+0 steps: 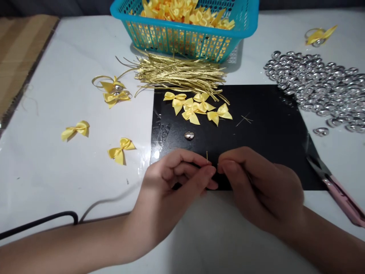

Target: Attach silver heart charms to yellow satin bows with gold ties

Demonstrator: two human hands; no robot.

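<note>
where the two hands meet at the near edge of the black mat [268, 125], a short gold cord [207, 156] stands up between the fingertips, pinched by the left hand [173, 182]; the right hand [262, 186] is curled, fingers closed beside it, its hold unclear. a silver heart charm [189, 135] lies just beyond. farther off, a blue basket [185, 36] holds yellow bows [182, 9].

On the black rectangular mat [265, 125] you have four loose yellow satin ribbon bows [196, 107] and one silver heart-shaped charm [189, 135]. Left of the mat lie two single bows [98, 140] and two looped, finished bows [112, 91].
</note>
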